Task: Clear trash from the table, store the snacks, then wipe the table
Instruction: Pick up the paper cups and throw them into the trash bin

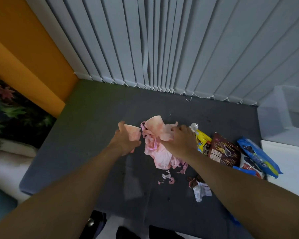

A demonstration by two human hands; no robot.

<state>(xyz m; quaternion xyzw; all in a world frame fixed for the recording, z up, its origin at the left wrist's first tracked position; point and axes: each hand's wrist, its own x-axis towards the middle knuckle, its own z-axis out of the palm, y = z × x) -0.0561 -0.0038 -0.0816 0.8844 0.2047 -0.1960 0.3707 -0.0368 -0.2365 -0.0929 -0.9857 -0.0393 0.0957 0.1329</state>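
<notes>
My left hand [126,142] is wrapped around a pink paper cup [134,134] at the middle of the dark grey table [86,135]. To its right lies a heap of pink paper scraps and ribbon [158,156], with a second pink cup [154,124] at its far side. My right hand [182,140] presses down on the heap's right part, fingers closing on a pink crumpled piece [166,136]. Snack packets line the right: a yellow one [203,137], a brown one [225,153] and a blue biscuit pack [259,156].
Small pink shreds [167,178] and a torn wrapper [200,188] lie near the table's front. A clear plastic bin [286,118] stands at the far right on a white surface. Vertical blinds [179,49] hang behind the table, and an orange wall is on the left.
</notes>
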